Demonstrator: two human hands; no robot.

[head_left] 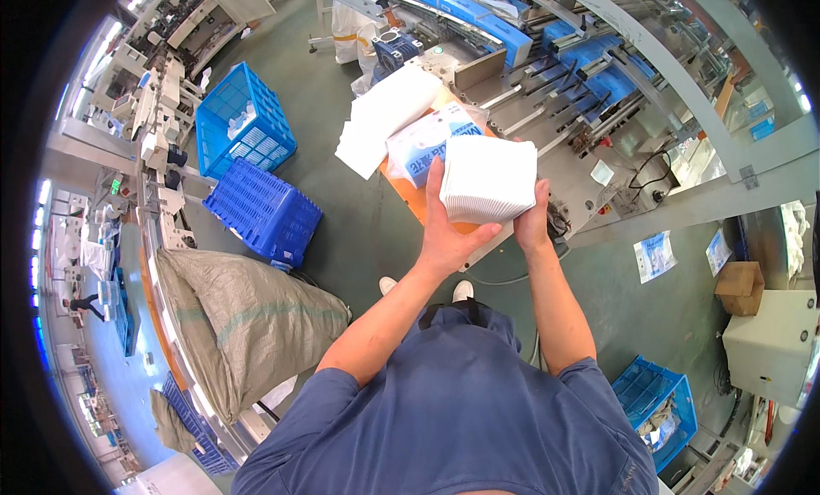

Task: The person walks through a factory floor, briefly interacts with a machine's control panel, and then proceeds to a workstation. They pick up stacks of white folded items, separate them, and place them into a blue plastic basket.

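Note:
Between my two hands is a thick stack of white folded sheets (pixel 491 177), its layered edges facing me. My left hand (pixel 446 230) grips the left side and lower edge, thumb stretched along the front. Against the right side presses my right hand (pixel 534 217), its far fingers partly hidden by the stack. Just beyond lies a white and blue printed plastic pack (pixel 431 140) on an orange board (pixel 408 196). More white sheets (pixel 393 106) are piled on that board, farther left.
A light blue crate (pixel 273 136) and a dark blue crate (pixel 265 209) stand at left, above a large woven sack (pixel 248 316). Machinery with metal rods (pixel 547 102) fills the far right. Plastic packs (pixel 655 256) lie on the floor near a cardboard box (pixel 740 288). Another blue crate (pixel 658 401) is lower right.

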